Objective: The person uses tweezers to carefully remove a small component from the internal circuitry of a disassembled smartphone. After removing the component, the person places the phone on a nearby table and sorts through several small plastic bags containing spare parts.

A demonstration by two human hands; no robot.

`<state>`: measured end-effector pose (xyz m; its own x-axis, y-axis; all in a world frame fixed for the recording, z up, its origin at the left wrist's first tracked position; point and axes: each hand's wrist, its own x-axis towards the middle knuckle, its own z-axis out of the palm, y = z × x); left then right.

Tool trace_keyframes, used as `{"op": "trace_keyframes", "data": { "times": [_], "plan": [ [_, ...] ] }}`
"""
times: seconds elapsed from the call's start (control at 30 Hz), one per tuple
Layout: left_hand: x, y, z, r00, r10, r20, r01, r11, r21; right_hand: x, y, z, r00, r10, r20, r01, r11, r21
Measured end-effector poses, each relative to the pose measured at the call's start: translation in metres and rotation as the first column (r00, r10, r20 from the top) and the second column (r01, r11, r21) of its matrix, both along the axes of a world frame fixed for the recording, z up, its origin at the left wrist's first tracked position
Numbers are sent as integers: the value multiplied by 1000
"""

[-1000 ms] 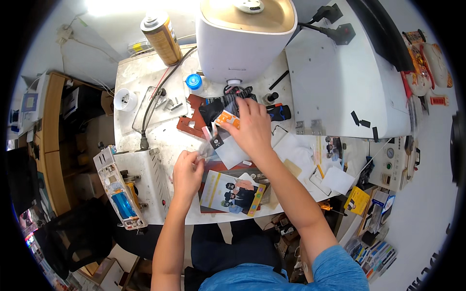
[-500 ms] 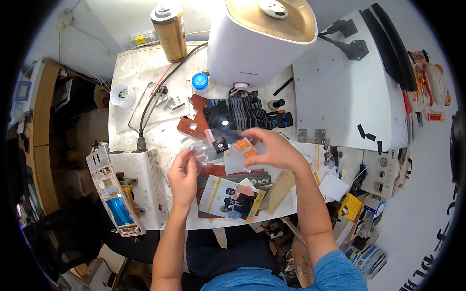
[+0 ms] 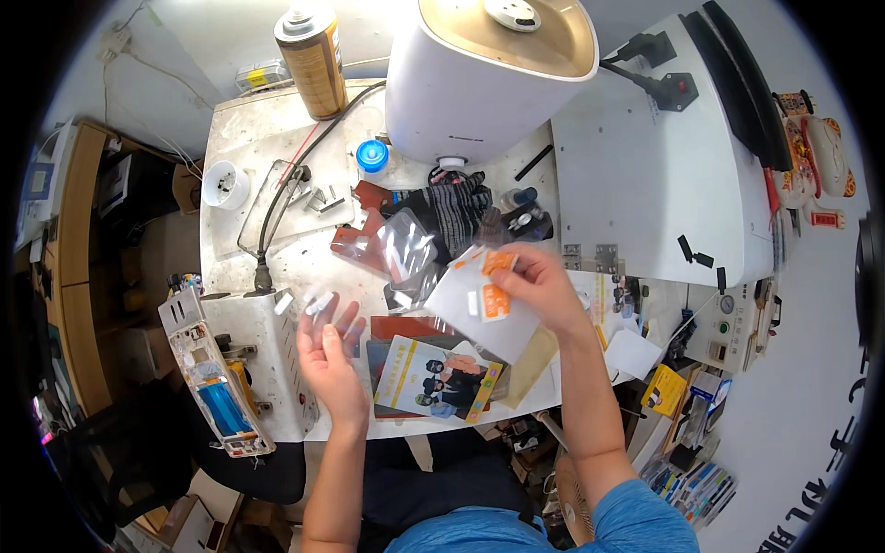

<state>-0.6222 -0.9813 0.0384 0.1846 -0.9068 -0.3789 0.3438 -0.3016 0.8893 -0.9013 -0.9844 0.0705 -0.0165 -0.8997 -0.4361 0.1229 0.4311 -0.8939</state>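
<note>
My right hand [image 3: 539, 286] grips a white sheet [image 3: 468, 318] with orange labelled pieces [image 3: 494, 297] under its fingers. My left hand [image 3: 334, 367] is palm up, fingers spread, near small white pieces [image 3: 286, 301]; some blur hides whether they touch it. Crumpled clear plastic [image 3: 407, 247] lies in the middle over red-brown plates [image 3: 355, 242] and beside a dark striped glove [image 3: 461, 203]. Below the sheet, a picture booklet [image 3: 433, 376] rests on other flat items near the desk's front edge.
A white appliance [image 3: 484, 92], spray can [image 3: 313, 69], blue-lidded jar [image 3: 371, 155] and white cup [image 3: 221, 184] stand behind. A metal box [image 3: 281, 369] with an opened device [image 3: 212, 387] is at left, a large white machine [image 3: 645, 184] at right.
My right hand has moved down and now holds the white sheet with the orange pieces. My left hand's fingers have spread. The clear plastic has shifted toward the middle back.
</note>
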Motion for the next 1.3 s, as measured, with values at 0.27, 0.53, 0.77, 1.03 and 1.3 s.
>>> {"op": "trace_keyframes", "data": {
  "times": [0.27,0.53,0.77,1.03,1.3],
  "plan": [
    [8,59,-4,997,26,-76,-13,987,159,77,20,-11,756,-242,608,240,967,86],
    [14,73,3,823,-72,-563,164,980,116,137,38,-19,976,46,-213,-30,996,79],
    [23,91,-15,986,-1,-165,51,952,302,133,44,-19,806,213,-553,-297,953,-66],
    [26,102,3,957,-7,-291,109,935,337,46,41,-47,135,-186,-973,-175,962,-208],
    [14,104,6,960,-82,-268,163,941,297,27,53,-51,342,-232,-911,-88,957,-277]
  ]
}}
